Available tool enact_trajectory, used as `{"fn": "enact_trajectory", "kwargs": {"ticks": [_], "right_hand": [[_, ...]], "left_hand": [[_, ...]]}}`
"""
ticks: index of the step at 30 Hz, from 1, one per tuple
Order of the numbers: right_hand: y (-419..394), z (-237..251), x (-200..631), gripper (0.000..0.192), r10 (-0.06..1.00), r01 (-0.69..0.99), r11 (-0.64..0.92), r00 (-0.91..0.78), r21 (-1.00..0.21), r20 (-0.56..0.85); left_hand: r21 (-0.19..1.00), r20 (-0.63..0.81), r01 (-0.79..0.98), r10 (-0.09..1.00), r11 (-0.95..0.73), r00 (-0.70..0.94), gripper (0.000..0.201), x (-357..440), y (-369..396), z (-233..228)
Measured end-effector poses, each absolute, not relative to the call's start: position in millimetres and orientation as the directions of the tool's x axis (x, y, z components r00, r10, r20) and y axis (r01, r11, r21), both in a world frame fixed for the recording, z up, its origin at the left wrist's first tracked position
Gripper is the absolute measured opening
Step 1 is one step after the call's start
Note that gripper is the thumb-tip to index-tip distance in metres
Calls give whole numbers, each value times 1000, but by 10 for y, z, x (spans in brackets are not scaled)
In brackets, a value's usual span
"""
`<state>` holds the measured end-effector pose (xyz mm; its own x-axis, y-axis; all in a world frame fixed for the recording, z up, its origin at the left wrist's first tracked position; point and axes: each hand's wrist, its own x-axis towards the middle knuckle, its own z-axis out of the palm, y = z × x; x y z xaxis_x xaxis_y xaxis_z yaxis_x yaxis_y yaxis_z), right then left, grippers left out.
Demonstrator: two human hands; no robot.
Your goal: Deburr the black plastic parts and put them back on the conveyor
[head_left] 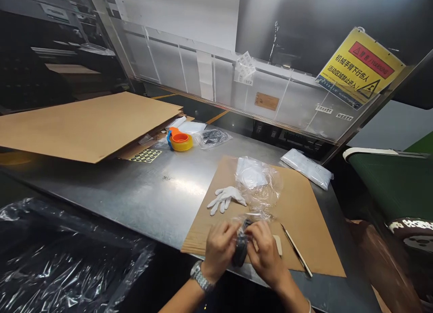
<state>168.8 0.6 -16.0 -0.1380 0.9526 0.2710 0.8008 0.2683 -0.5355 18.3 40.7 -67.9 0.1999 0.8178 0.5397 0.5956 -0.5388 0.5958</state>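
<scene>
Between my hands is a small black item in clear plastic wrapping (241,247), just above the front edge of the cardboard sheet (301,209); its exact kind is unclear. My left hand (221,245) pinches the wrapping from the left. Opposite it, my right hand (264,247) grips the same wrapped item with thumb and fingers. A white glove (226,199) lies on the cardboard beyond my left hand. Beside the glove rests a clear plastic bag with white contents (252,175). To the right of my right hand lie a thin pen-like stick (296,250) and a small beige piece (278,244).
A large stack of cardboard (74,123) covers the left of the metal table (162,191). An orange tape dispenser (180,139), a sticker sheet (146,155) and a bagged dark item (214,137) lie farther back. A white packet (306,168) sits right; a green conveyor belt (389,182) stands beyond.
</scene>
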Motion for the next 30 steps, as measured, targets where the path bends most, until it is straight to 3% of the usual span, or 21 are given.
{"fn": "enact_trajectory", "kwargs": {"ticks": [5,9,14,18,23,26,30], "right_hand": [[16,-488,1649,20,984,915,-25,93,-404,149],[-54,-708,1568,13,987,950,-136,153,-281,38],[-128,-795,1610,16,982,948,-188,184,-256,-40],[-190,-824,1702,21,982,928,-184,161,-325,-98],[-281,-721,1764,31,987,807,-63,-36,-588,-156],[-292,-708,1731,38,962,694,-34,-172,-719,-212],[-186,-839,1692,46,953,648,-58,-191,-760,-236]], "left_hand": [[550,481,780,877,-298,-4,35,-72,743,-880],[499,345,833,937,-237,60,26,-70,685,-986],[517,159,836,981,-182,114,33,-37,559,-992],[585,32,800,989,-136,145,38,-82,579,-948],[689,-80,719,977,-90,199,40,-145,617,-903],[757,-100,645,958,-102,270,40,-200,657,-891],[825,-54,537,922,-174,382,37,-280,714,-887]]}}
